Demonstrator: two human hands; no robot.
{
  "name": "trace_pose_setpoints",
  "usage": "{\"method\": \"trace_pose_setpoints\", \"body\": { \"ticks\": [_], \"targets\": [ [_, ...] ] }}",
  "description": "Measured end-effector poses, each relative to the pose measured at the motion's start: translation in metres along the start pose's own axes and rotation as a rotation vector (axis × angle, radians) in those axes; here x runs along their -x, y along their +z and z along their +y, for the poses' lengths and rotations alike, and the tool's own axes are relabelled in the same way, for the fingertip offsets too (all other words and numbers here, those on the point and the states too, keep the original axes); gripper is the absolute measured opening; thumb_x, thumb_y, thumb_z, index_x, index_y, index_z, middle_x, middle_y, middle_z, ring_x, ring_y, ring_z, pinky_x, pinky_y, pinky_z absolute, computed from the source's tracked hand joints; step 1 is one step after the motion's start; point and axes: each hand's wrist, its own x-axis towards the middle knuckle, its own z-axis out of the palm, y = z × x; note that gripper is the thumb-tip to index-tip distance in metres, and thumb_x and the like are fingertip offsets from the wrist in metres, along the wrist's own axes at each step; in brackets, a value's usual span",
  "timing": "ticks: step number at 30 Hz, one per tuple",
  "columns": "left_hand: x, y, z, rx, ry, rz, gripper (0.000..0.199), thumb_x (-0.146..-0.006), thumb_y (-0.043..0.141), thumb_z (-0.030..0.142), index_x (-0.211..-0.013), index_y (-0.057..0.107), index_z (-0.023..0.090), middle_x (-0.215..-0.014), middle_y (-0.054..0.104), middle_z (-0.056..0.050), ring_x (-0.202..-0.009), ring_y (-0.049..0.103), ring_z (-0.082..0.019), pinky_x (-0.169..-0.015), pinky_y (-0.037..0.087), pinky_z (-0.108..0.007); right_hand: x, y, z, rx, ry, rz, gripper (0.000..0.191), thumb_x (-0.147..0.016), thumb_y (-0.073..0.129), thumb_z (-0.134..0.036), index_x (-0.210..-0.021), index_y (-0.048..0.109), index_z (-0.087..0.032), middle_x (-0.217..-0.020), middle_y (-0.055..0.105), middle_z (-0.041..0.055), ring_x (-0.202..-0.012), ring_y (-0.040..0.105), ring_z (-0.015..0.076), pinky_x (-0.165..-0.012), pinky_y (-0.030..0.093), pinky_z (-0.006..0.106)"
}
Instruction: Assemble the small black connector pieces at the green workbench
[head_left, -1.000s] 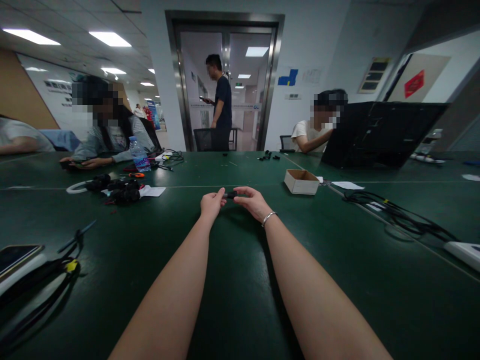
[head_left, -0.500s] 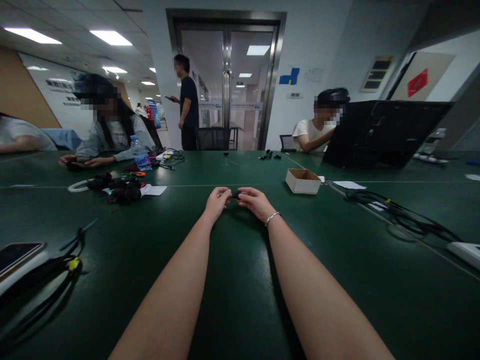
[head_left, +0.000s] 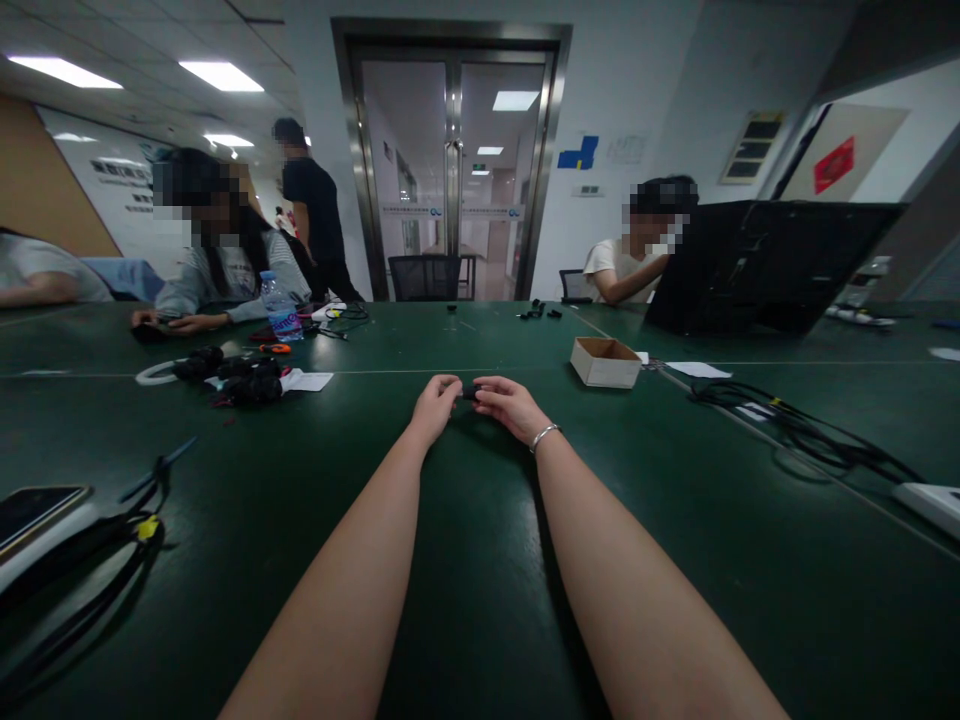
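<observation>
A small black piece (head_left: 470,392) is held between my two hands, just above or on the green table (head_left: 480,540); its exact kind is too small to make out. The fingertips of my left hand (head_left: 436,408) pinch its left end, where a paler bit shows. From the other side, the thumb and fingers of my right hand (head_left: 511,405) grip its right end. A silver bracelet (head_left: 545,436) circles my right wrist. Fingers cover much of the piece.
An open cardboard box (head_left: 606,364) stands right of my hands. Black cables (head_left: 810,430) lie farther right. To the left are black parts (head_left: 251,380), a water bottle (head_left: 280,308) and a phone (head_left: 37,515). A large black panel (head_left: 765,265) stands at the back right, near a seated person (head_left: 619,270).
My hands stay in nearly the same place, both still on the black piece. Behind the table, the standing person has moved left and turned away.
</observation>
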Motion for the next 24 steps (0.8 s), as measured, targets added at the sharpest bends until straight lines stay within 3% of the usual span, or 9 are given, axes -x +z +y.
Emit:
{"method": "trace_pose_setpoints", "body": {
  "ticks": [2,6,10,13,18,22,24],
  "targets": [
    [-0.001,-0.0002,-0.0014,-0.004,-0.016,-0.027,0.026,-0.086,0.048,0.034,-0.101,0.06,0.017,-0.068,0.056,-0.002,-0.056,0.05,-0.012,-0.051,0.036,-0.022,0.0001,0.0003,-0.0004,0.006,0.007,-0.005,0.024,-0.066,0.076,-0.006,-0.087,0.069,-0.016,-0.076,0.063,0.0002,-0.065,0.064,0.0102,-0.061,0.057,0.018],
    [-0.0033,0.0003,-0.0034,-0.002,0.027,0.013,0.029,-0.078,0.056,0.023,-0.106,0.058,0.018,-0.071,0.057,-0.001,-0.061,0.052,-0.012,-0.054,0.037,-0.021,0.0,0.0015,-0.0009,0.006,0.005,0.01,0.024,-0.067,0.076,-0.005,-0.087,0.068,-0.015,-0.077,0.062,0.0005,-0.067,0.065,0.0109,-0.063,0.057,0.019],
    [-0.003,0.0015,-0.0018,0.039,-0.022,-0.034,0.027,-0.083,0.048,0.03,-0.103,0.057,0.016,-0.058,0.052,0.001,-0.052,0.047,-0.012,-0.052,0.035,-0.022,-0.0004,0.0024,-0.0006,0.007,0.005,-0.001,0.024,-0.067,0.076,-0.005,-0.087,0.068,-0.016,-0.078,0.062,0.0003,-0.068,0.065,0.0108,-0.064,0.057,0.02],
    [-0.0023,0.0018,-0.0007,0.055,0.02,-0.003,0.032,-0.077,0.054,0.025,-0.108,0.056,0.018,-0.063,0.054,0.002,-0.056,0.049,-0.012,-0.054,0.036,-0.022,-0.0005,0.0027,-0.0003,0.006,-0.003,-0.003,0.023,-0.068,0.076,-0.005,-0.088,0.069,-0.016,-0.078,0.062,0.0007,-0.069,0.065,0.0114,-0.064,0.058,0.02],
    [-0.0017,0.0012,-0.0011,0.051,0.022,-0.003,0.028,-0.084,0.048,0.037,-0.101,0.059,0.017,-0.058,0.051,0.002,-0.054,0.048,-0.013,-0.055,0.036,-0.023,0.0002,0.0035,-0.0007,-0.005,0.007,0.009,0.023,-0.069,0.074,-0.003,-0.087,0.068,-0.015,-0.078,0.063,0.0016,-0.069,0.066,0.0125,-0.064,0.058,0.02],
    [-0.0008,0.0005,0.0003,0.028,0.001,0.031,0.029,-0.077,0.055,0.025,-0.105,0.058,0.019,-0.07,0.057,0.0,-0.06,0.051,-0.013,-0.058,0.038,-0.023,0.0006,0.0036,-0.001,-0.001,0.008,0.013,0.023,-0.069,0.075,-0.004,-0.088,0.068,-0.015,-0.078,0.063,0.0014,-0.069,0.066,0.0127,-0.062,0.058,0.019],
    [0.0,0.0007,0.0016,0.049,-0.024,-0.004,0.027,-0.077,0.054,0.026,-0.103,0.058,0.018,-0.066,0.055,0.001,-0.056,0.049,-0.012,-0.056,0.037,-0.023,0.0004,0.0031,-0.0007,-0.003,0.004,0.007,0.023,-0.068,0.076,-0.006,-0.088,0.068,-0.016,-0.078,0.063,0.0014,-0.069,0.066,0.0125,-0.063,0.058,0.019]
  ]
}}
